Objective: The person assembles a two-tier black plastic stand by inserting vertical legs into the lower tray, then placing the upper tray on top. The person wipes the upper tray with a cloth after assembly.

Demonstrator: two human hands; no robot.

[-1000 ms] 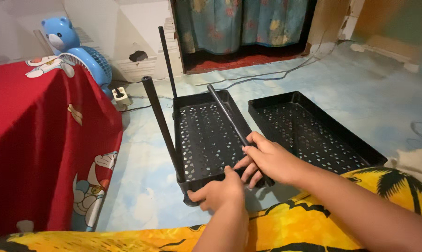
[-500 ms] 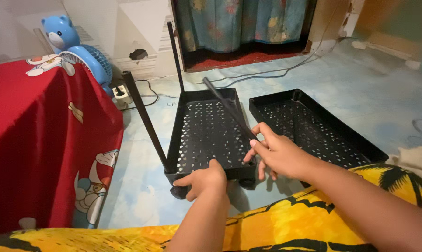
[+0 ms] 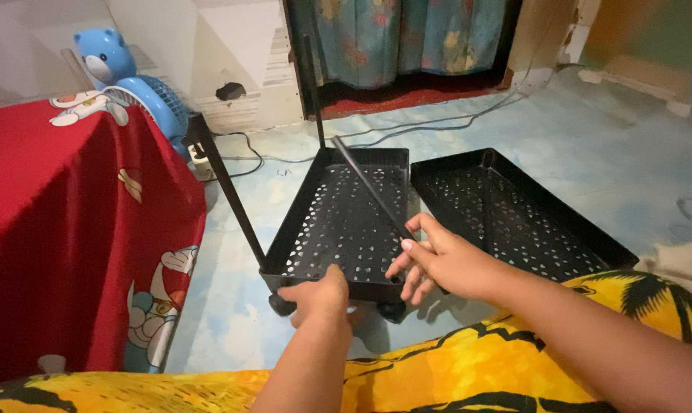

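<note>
A black perforated tray (image 3: 346, 222) on small wheels stands on the floor in front of me, with black poles rising from its left near corner and its far corner. My left hand (image 3: 319, 294) grips the tray's near rim. My right hand (image 3: 437, 260) holds the lower end of a loose black pole (image 3: 365, 183) that slants up and away over the tray. A second black perforated tray (image 3: 514, 218) lies flat on the floor to the right, touching nothing I hold.
A red cartoon-print cloth (image 3: 70, 229) covers furniture at left, with a blue bear-shaped fan (image 3: 143, 95) behind it. A power strip and cables (image 3: 231, 157) lie on the floor near the wall. Yellow patterned fabric (image 3: 453, 375) covers my lap. A curtained doorway is at the back.
The wheeled tray has been lowered flatter onto the floor. My left hand shifted along its near rim, and my right hand stays on the slanted pole's lower end.
</note>
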